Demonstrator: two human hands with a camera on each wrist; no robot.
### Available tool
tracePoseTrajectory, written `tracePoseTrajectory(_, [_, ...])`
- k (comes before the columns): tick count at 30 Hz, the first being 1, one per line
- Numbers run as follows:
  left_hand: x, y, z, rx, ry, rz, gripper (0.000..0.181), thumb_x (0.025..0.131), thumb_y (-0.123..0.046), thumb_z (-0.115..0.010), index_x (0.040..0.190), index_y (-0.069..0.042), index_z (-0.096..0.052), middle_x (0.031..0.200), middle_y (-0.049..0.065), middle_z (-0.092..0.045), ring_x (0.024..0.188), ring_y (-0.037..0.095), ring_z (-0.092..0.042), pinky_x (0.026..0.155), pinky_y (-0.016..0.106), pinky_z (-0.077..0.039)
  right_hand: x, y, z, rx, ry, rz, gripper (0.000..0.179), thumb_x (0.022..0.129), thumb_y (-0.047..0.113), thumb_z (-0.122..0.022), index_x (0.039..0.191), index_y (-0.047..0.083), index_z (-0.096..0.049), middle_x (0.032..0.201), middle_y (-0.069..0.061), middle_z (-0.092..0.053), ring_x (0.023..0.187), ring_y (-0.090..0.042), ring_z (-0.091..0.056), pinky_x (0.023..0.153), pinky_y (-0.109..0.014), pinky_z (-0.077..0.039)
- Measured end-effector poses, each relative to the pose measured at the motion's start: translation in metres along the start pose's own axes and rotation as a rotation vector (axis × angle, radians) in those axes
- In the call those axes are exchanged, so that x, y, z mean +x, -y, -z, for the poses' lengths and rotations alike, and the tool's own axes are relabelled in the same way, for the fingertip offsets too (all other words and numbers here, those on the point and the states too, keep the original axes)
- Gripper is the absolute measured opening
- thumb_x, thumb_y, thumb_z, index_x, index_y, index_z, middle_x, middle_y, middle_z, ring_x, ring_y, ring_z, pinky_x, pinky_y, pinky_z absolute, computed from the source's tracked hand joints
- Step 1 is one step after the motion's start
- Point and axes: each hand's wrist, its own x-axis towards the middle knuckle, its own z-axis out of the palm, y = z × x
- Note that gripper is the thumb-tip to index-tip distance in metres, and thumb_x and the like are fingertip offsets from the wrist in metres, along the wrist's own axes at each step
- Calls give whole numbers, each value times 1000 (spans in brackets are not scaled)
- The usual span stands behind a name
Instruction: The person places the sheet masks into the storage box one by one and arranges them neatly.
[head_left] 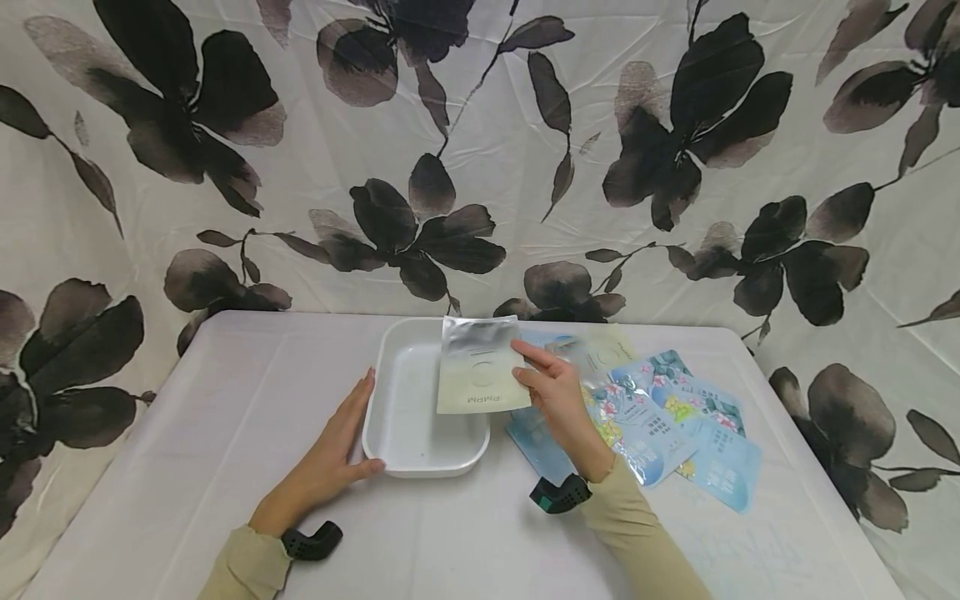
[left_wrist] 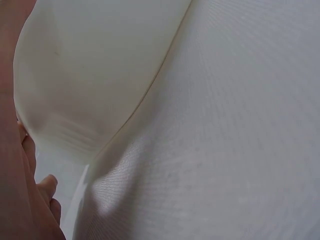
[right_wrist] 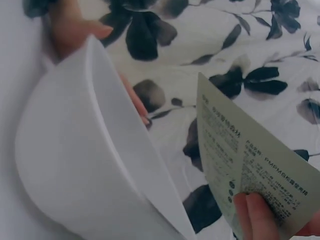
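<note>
Beige sleeves [head_left: 637, 533] end beside 2 curved black wrist cameras [head_left: 313, 543], 1 with a green patch [head_left: 546, 503].

The pale sachet [head_left: 480, 392] in the right hand [head_left: 562, 400] carries the brand "PMPM" along its near edge, upside down in the head view, with a thin ring printed beyond it. In the right wrist view, "PMPM" appears again above the fingertips [right_wrist: 256, 210], within a line of Chinese characters among finer print. Characters on the blue packets [head_left: 727, 467] right of that hand are too small to read.
</note>
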Motion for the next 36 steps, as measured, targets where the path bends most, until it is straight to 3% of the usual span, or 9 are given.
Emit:
tracePoseTrajectory(2, [0,-1,0,1,0,0,115,78,-56,-75,161,-15,-6,167,5,-5,152,29,-5,116,62,-12,1,-1,-4,-27,13,-17,49,93,-7,-56,141,-6,-50,146,-23,-47,92,-9,-67,67,-17,-54])
tracePoseTrajectory(7, [0,-1,1,1,5,10,115,78,-56,-75,161,-16,-5,167,4,-4,152,28,-5,115,64,-13,2,-6,-16,-101,47,-16,50,91,-6,-57,141,-5,-50,150,-19,-43,92,-11,-66,74,-23,-56])
tracePoseTrajectory(15, [0,0,1,-4,0,3,115,78,-55,-75,161,-15,-6,167,4,-5,152,31,-7,117,57,-11,2,-14,-35,-250,86,-39,53,89,-3,-58,141,-3,-51,151,-17,-43,112,-25,-63,88,-34,-57])
tracePoseTrajectory(21, [0,-2,1,-7,3,6,116,78,-55,-76,161,-15,-5,167,5,-5,152,29,-6,115,64,-12,4,-17,-48,-379,140,-87,57,88,0,-59,144,-2,-49,146,-21,-48,108,-26,-66,87,-35,-57])
tracePoseTrajectory(26, [0,-3,2,-5,-1,4,116,78,-53,-77,161,-14,-6,167,6,-6,152,29,-6,115,63,-13,7,-20,-56,-393,178,-92,58,88,-2,-58,145,-5,-45,139,-26,-52,110,-28,-65,88,-35,-57])
tracePoseTrajectory(33, [0,-3,2,-3,-2,6,115,78,-53,-76,161,-14,-7,167,7,-6,152,31,-6,114,66,-14,14,-24,-57,-414,224,-107,60,88,-5,-55,146,-7,-41,145,-26,-47,114,-34,-63,88,-37,-56])
tracePoseTrajectory(36, [0,-4,2,-3,-3,4,115,78,-55,-75,161,-13,-7,167,7,-6,152,31,-7,114,65,-14,15,-23,-58,-454,251,-120,63,85,-7,-55,146,-8,-40,136,-28,-55,113,-35,-64,90,-39,-56])
